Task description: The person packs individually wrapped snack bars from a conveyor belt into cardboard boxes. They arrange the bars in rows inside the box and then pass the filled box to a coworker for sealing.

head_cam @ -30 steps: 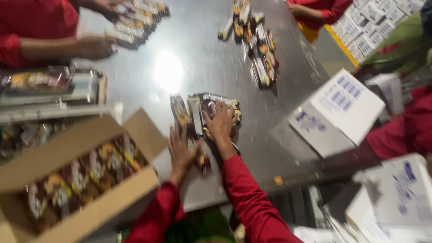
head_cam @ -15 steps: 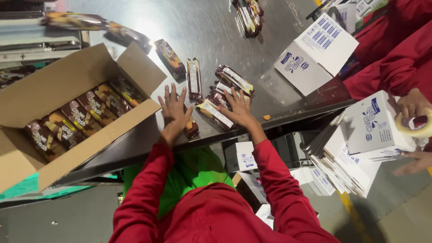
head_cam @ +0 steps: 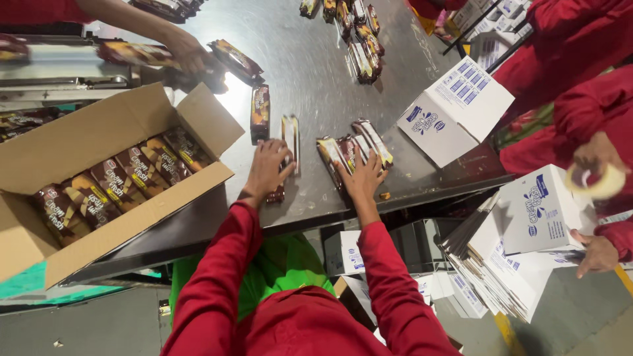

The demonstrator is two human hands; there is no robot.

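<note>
Sleeves: long, bright red cloth, plain and unmarked, reaching down to both wrists; soft folds along the forearms and at the elbows.
Cuffs: snug at the wrists, same red, no buttons or bands to be seen.
Upper garment: same red cloth across shoulders and chest, creased and loose.
Garment beneath: bright green cloth showing between the two arms, below the red.
Left hand (head_cam: 267, 168): bare, no glove, no ring or watch visible.
Right hand (head_cam: 364, 178): bare likewise, no glove, wrist uncovered just past the cuff.
</note>
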